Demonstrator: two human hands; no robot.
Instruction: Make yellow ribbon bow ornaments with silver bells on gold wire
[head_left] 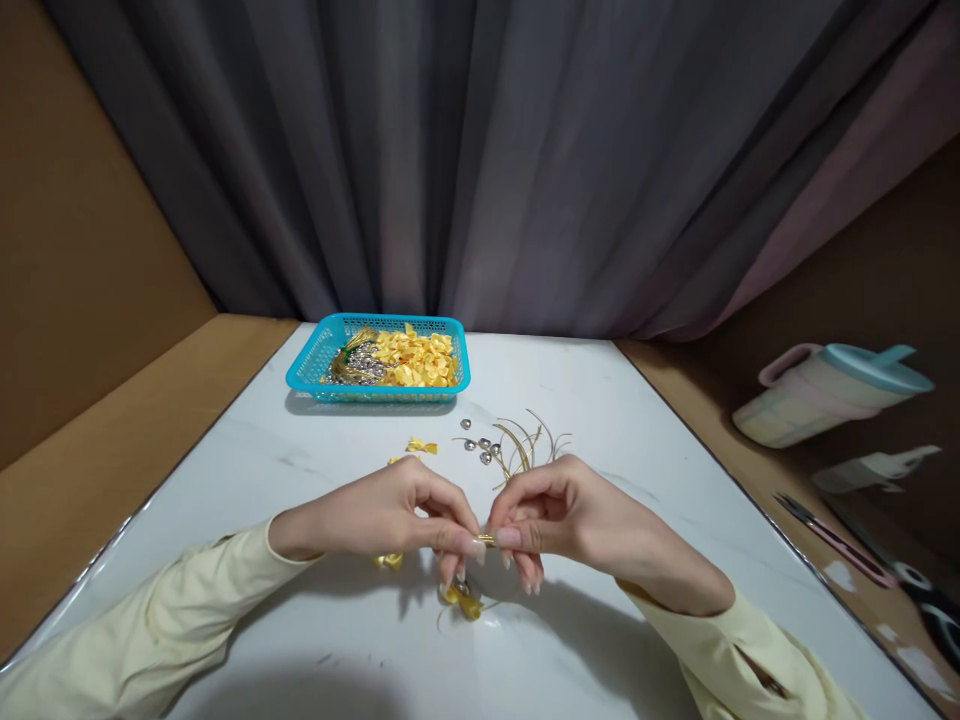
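Note:
My left hand (420,512) and my right hand (553,515) meet over the near middle of the white tabletop, thumb and forefinger pinched in each. A short stretch of gold cord (486,540) runs between the two pinches; the rest is hidden by the fingers. Just below my left fingertips is a yellow ribbon bow (466,603) with a silver piece beside it; whether it hangs from the cord or lies on the table, I cannot tell. Another yellow bow (388,562) shows under my left wrist. Beyond the hands are several small silver bell-like pieces (485,446) and loose gold cords (517,445).
A blue plastic basket (382,394) at the back holds many yellow bows, silver pieces and gold cords. One bow (422,446) lies in front of it. Along the right side are a lidded cup (817,395), a white bottle (862,470), thread snips (832,540) and black-handled scissors (937,615).

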